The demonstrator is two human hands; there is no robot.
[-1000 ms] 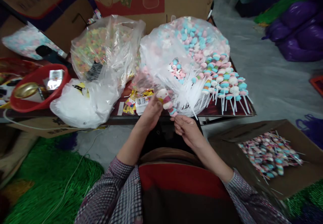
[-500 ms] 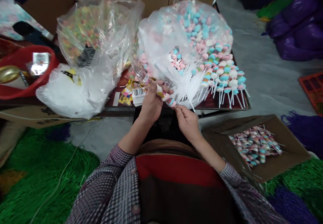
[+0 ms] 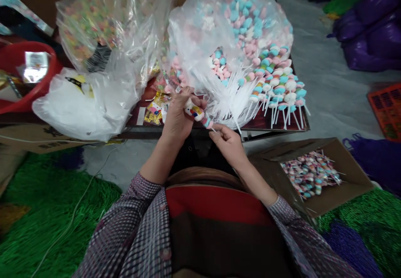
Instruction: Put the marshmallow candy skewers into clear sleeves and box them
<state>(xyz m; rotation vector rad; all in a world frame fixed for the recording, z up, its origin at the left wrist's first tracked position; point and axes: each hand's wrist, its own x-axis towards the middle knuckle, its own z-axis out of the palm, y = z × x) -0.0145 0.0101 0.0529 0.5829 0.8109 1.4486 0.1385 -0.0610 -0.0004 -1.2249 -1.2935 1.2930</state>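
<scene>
A marshmallow candy skewer (image 3: 207, 122) in pink, blue and white sits partly inside a clear printed wrapper (image 3: 194, 110). My left hand (image 3: 178, 117) is closed around the wrapper and the candy in it. Between its thumb and fingers, my right hand (image 3: 230, 145) pinches the white stick at the candy's lower end. Just beyond my hands lies a heap of white sticks (image 3: 230, 102). Finished-looking marshmallow skewers (image 3: 280, 83) are piled to the right on the table. Yellow printed wrappers (image 3: 156, 110) lie left of my left hand.
Large clear bags of marshmallows (image 3: 244, 16) and colourful gummy candy (image 3: 90, 19) stand at the back. A white plastic bag (image 3: 90, 110) and a red basin (image 3: 52, 77) are at left. Below right, a cardboard box (image 3: 347, 186) holds many wrapped skewers. Green stringy material (image 3: 56, 211) covers the floor.
More of the skewer is now inside the wrapper, whose print covers the candy. Both hands have shifted slightly left and stay closed. The whole view has tilted a little.
</scene>
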